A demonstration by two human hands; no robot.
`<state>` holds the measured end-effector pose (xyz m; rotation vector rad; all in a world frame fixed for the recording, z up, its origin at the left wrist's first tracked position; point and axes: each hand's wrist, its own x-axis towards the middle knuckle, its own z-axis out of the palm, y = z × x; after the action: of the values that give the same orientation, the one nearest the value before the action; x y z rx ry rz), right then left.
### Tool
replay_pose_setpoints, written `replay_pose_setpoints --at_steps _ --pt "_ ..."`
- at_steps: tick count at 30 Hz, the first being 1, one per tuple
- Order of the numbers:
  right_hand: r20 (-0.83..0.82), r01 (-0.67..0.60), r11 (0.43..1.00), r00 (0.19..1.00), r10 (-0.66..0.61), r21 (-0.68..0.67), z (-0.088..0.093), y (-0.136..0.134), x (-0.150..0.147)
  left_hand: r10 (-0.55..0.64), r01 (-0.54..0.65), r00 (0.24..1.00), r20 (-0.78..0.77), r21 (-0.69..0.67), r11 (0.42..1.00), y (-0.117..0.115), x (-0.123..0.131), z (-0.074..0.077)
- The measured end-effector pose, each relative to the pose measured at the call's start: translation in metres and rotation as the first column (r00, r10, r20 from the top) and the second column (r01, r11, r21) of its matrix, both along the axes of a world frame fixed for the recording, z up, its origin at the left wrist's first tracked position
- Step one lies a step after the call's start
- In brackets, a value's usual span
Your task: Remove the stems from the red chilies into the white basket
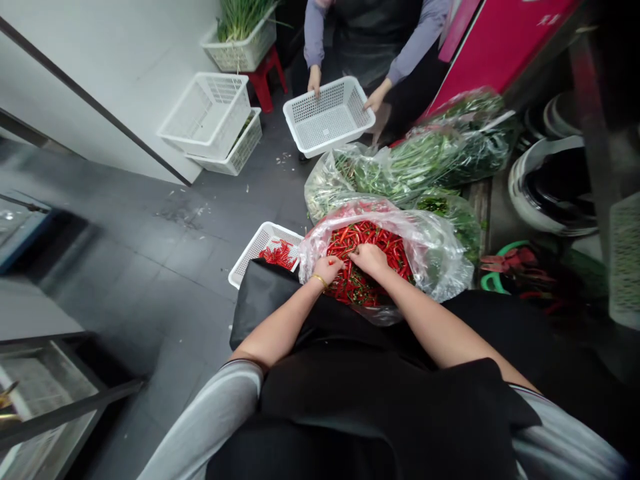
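Note:
A clear plastic bag (430,257), its mouth spread wide, is full of red chili peppers (395,247) with green stems. My left hand (329,270), with a gold bracelet at the wrist, is closed over the left side of the heap; a bit of red chili shows at its fingertips. Close beside it, my right hand (369,259) pinches at a chili among the others, its fingertips partly hidden. Left of the bag, a white perforated basket (245,263) holds a small pile of red chilies (280,255); black cloth covers its near corner.
Across from me a person in purple sleeves (417,43) holds a white basket (325,127). Bagged green vegetables (420,160) lie beyond the chilies. Stacked white baskets (205,120) and a red stool (265,80) stand at the far left, buckets (525,180) at the right.

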<state>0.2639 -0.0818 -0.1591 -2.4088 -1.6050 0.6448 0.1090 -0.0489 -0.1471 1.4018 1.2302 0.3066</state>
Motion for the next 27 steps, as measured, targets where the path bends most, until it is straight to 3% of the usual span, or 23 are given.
replay_pose_setpoints --at_steps 3,5,7,10,14,15,16,18,20,21,24,27 --pt "-0.282 0.1 0.995 0.955 -0.094 0.008 0.002 -0.006 0.01 -0.036 0.036 0.999 -0.002 0.027 0.999 -0.003 -0.002 0.0" --pt "-0.553 0.234 0.972 0.813 -0.18 0.027 0.002 -0.024 0.012 -0.106 0.103 0.993 0.056 0.064 0.993 -0.008 0.0 -0.001" --pt "-0.725 0.337 0.938 0.664 -0.181 0.075 0.004 -0.045 0.006 -0.231 0.224 0.966 0.114 0.067 0.972 -0.013 0.003 -0.003" --pt "-0.802 0.342 0.931 0.587 -0.11 0.123 0.006 -0.071 -0.007 -0.415 0.405 0.902 0.119 0.104 0.909 -0.02 0.005 -0.001" --pt "-0.915 0.308 0.951 0.373 -0.153 -0.033 -0.001 -0.089 -0.008 -0.618 0.576 0.784 0.055 0.306 0.758 -0.034 0.005 0.017" --pt "-0.909 0.312 0.947 0.37 -0.193 -0.075 -0.003 -0.089 -0.004 -0.66 0.606 0.748 0.072 0.333 0.723 -0.038 0.005 0.023" --pt "-0.877 0.317 0.944 0.423 -0.226 -0.09 -0.004 -0.087 0.001 -0.686 0.621 0.719 0.113 0.34 0.706 -0.041 0.005 0.029" --pt "-0.717 0.325 0.946 0.659 -0.228 -0.003 -0.005 -0.074 0.009 -0.667 0.612 0.705 0.242 0.268 0.744 -0.043 0.005 0.037" --pt "-0.415 0.228 0.955 0.9 -0.132 0.189 -0.002 -0.053 0.014 -0.514 0.531 0.767 0.385 0.071 0.845 -0.037 0.001 0.039" --pt "-0.248 0.124 0.961 0.967 -0.061 0.249 -0.001 -0.042 0.015 -0.399 0.467 0.802 0.445 -0.051 0.883 -0.031 -0.002 0.038" --pt "0.06 -0.166 0.97 0.986 0.158 0.179 0.001 -0.016 0.016 -0.088 0.301 0.838 0.538 -0.323 0.897 -0.009 -0.015 0.031" --pt "0.057 -0.274 0.948 0.962 0.268 0.16 -0.003 -0.016 0.024 -0.017 0.215 0.87 0.494 -0.348 0.912 0.006 -0.019 0.024"
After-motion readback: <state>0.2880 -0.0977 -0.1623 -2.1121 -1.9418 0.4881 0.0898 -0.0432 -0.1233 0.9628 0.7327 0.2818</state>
